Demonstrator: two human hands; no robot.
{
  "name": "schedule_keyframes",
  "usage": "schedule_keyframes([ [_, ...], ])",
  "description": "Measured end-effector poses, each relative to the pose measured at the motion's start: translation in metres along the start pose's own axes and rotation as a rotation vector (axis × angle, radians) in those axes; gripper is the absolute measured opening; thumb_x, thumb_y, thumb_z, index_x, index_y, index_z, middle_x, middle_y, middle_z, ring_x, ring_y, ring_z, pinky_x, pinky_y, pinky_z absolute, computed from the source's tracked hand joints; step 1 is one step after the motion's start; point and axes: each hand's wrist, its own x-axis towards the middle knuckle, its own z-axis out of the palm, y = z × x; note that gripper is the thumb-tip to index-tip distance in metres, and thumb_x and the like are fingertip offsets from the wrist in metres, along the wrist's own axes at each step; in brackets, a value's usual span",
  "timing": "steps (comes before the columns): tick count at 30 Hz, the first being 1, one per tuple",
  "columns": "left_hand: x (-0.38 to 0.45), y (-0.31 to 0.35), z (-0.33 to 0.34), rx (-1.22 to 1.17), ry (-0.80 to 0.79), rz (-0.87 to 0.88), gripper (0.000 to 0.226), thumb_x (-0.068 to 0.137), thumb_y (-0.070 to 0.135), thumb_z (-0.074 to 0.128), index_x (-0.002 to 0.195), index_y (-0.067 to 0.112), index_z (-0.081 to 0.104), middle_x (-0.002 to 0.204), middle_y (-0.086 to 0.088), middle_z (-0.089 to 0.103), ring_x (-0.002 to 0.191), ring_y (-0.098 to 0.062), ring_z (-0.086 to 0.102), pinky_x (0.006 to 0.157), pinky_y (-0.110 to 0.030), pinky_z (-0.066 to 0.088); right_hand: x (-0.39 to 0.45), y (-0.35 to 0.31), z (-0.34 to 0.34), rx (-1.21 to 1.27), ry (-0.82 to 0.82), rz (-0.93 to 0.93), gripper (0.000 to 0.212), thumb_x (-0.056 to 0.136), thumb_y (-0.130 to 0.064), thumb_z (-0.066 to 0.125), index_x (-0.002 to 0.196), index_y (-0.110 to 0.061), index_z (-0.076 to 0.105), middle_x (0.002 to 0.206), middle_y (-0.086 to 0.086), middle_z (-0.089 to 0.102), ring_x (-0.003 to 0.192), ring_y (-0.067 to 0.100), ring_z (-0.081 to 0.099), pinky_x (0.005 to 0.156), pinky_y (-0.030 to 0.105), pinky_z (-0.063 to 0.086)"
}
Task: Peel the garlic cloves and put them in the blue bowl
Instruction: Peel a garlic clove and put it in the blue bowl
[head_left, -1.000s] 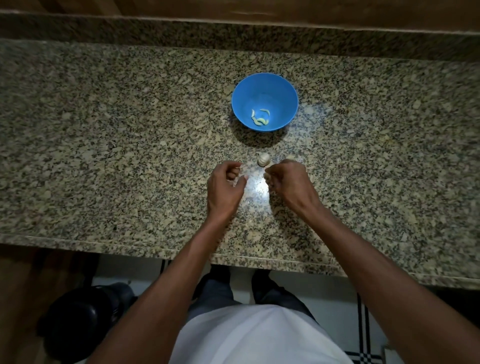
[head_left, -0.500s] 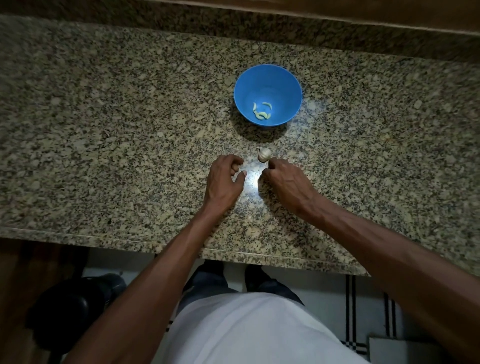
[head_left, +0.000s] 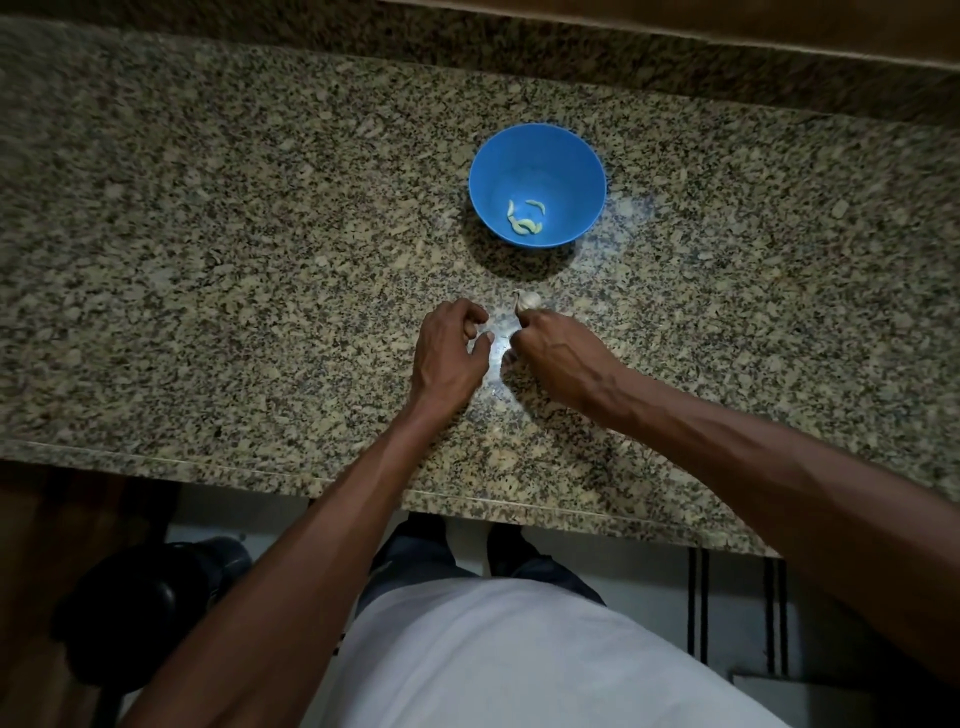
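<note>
The blue bowl (head_left: 480, 171) stands on the granite counter, with a few peeled pale cloves (head_left: 524, 221) in its bottom. Just in front of the bowl lies a small white garlic bulb (head_left: 529, 300). My right hand (head_left: 558, 356) reaches it from the near side, and its curled fingertips pinch the bulb's lower edge. To the left, a short gap away, my left hand (head_left: 449, 356) rests on the counter. Its fingers are curled toward the thumb, and nothing shows between them.
The speckled granite counter (head_left: 234, 260) runs left and right, its front edge near my body. A raised granite backsplash (head_left: 675, 67) closes the far side. A dark round object (head_left: 130, 613) sits on the floor at the lower left.
My right hand has moved forward from beside the left hand to the garlic bulb and taken hold of it. The left hand has stayed in place.
</note>
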Motion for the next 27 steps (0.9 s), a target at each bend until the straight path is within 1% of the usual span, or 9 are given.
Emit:
schedule_keyframes([
  [3,-0.001,0.004,-0.005,-0.101,-0.007,-0.003,0.008,0.09,0.015,0.073,0.098,0.017,0.073,0.092,0.008,0.069,0.086,-0.007,0.063,0.076,-0.029,0.055,0.004,0.014,0.002,0.46,0.072,0.258,0.007,0.088,0.0,0.075,0.083,-0.004,0.078,0.078,0.006,0.073,0.065,0.019,0.071,0.061,0.037,0.062],
  [6,-0.005,0.01,-0.013,-0.291,-0.095,-0.108,0.016,0.091,0.011,0.075,0.105,0.017,0.078,0.101,0.008,0.075,0.091,0.003,0.068,0.081,-0.019,0.057,-0.007,0.019,0.007,1.122,0.123,0.553,0.014,0.091,0.0,0.077,0.105,0.001,0.079,0.095,0.012,0.079,0.083,0.025,0.079,0.078,0.038,0.066],
  [8,-0.008,0.013,-0.015,-0.415,-0.168,-0.122,0.023,0.09,0.007,0.076,0.111,0.016,0.078,0.105,0.006,0.077,0.098,-0.003,0.072,0.088,-0.025,0.06,-0.018,0.016,0.01,1.355,0.125,0.601,0.021,0.092,0.001,0.075,0.113,0.005,0.075,0.102,0.019,0.078,0.093,0.032,0.078,0.086,0.04,0.064],
  [10,-0.012,0.019,-0.015,-0.501,-0.223,-0.112,0.026,0.089,0.006,0.077,0.114,0.014,0.077,0.107,0.004,0.078,0.102,-0.007,0.073,0.089,-0.027,0.061,-0.025,0.011,0.01,1.438,0.129,0.591,0.024,0.091,0.0,0.076,0.114,0.006,0.074,0.101,0.022,0.078,0.091,0.033,0.077,0.085,0.039,0.064],
  [13,-0.015,0.025,-0.012,-0.495,-0.183,-0.077,0.021,0.088,0.01,0.079,0.108,0.011,0.079,0.104,0.002,0.079,0.097,-0.005,0.074,0.085,-0.023,0.06,-0.03,0.006,0.006,1.49,0.152,0.614,0.023,0.09,-0.003,0.078,0.108,0.01,0.074,0.092,0.023,0.077,0.077,0.03,0.075,0.078,0.04,0.065],
  [16,-0.013,0.028,-0.011,-0.316,-0.106,0.034,0.014,0.091,0.006,0.074,0.103,0.01,0.081,0.095,0.001,0.079,0.082,0.001,0.072,0.074,-0.014,0.058,-0.033,0.002,0.007,1.492,0.149,0.631,0.02,0.091,-0.007,0.077,0.103,0.009,0.075,0.089,0.025,0.075,0.071,0.025,0.069,0.081,0.049,0.064],
  [19,-0.013,0.028,-0.007,-0.138,-0.055,0.191,0.014,0.093,0.002,0.07,0.1,0.008,0.08,0.088,-0.003,0.078,0.073,-0.004,0.07,0.067,-0.026,0.061,-0.033,-0.001,0.007,1.369,0.153,0.686,0.017,0.092,-0.015,0.078,0.098,0.0,0.078,0.085,0.017,0.078,0.072,0.029,0.074,0.08,0.054,0.064],
  [22,-0.016,0.028,-0.001,-0.063,-0.017,0.203,0.012,0.093,0.004,0.07,0.099,0.008,0.079,0.085,-0.004,0.078,0.073,-0.012,0.072,0.064,-0.035,0.062,-0.03,-0.005,0.01,1.103,0.206,0.663,0.011,0.093,-0.017,0.078,0.093,-0.006,0.078,0.074,0.006,0.077,0.066,0.024,0.077,0.067,0.048,0.066],
  [27,-0.017,0.034,0.004,-0.039,-0.003,0.096,0.01,0.095,0.006,0.07,0.096,0.008,0.08,0.081,-0.001,0.077,0.067,-0.007,0.07,0.06,-0.031,0.062,-0.027,-0.01,0.017,0.789,0.31,0.547,0.015,0.097,-0.011,0.072,0.082,-0.007,0.075,0.066,0.0,0.07,0.056,0.012,0.069,0.052,0.033,0.061],
])
